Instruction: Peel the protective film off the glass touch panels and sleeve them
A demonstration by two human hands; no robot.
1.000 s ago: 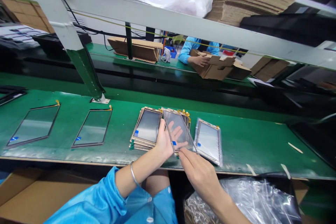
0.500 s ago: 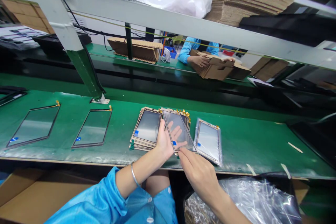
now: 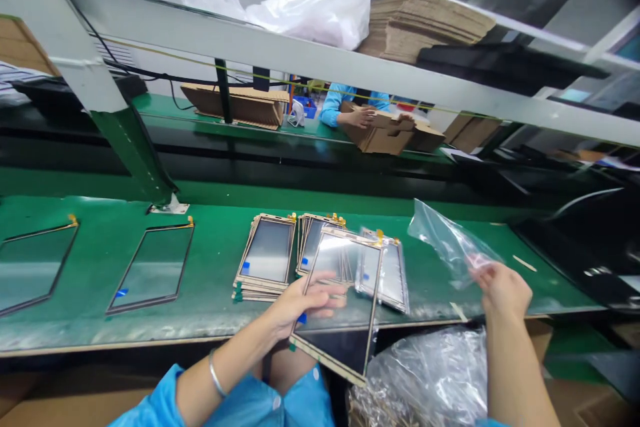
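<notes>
My left hand (image 3: 310,299) is closed on a framed touch-screen panel (image 3: 350,330), seen through its clear glass. The panel is tilted over the bench's front edge, with an orange flex tab at its top corner. Off to the right, my right hand (image 3: 504,290) pinches a clear plastic film (image 3: 445,240), which hangs loose and apart from the panel. Behind the left hand lie a stack of panels (image 3: 267,250) with blue tabs and a second stack (image 3: 311,240). Partly hidden by the held panel, other panels (image 3: 394,273) lie in shiny clear plastic.
Two single panels, a nearer one (image 3: 153,263) and one at far left (image 3: 37,263), lie on the green bench (image 3: 215,280). Crumpled clear plastic (image 3: 430,373) fills a container below its edge. A metal post (image 3: 133,147) rises at left. Across the bench, a person handles a cardboard box (image 3: 383,133).
My right hand has moved from the panel's lower corner out to the right, carrying the clear film off. The left hand has brought the panel nearer and turned it more upright.
</notes>
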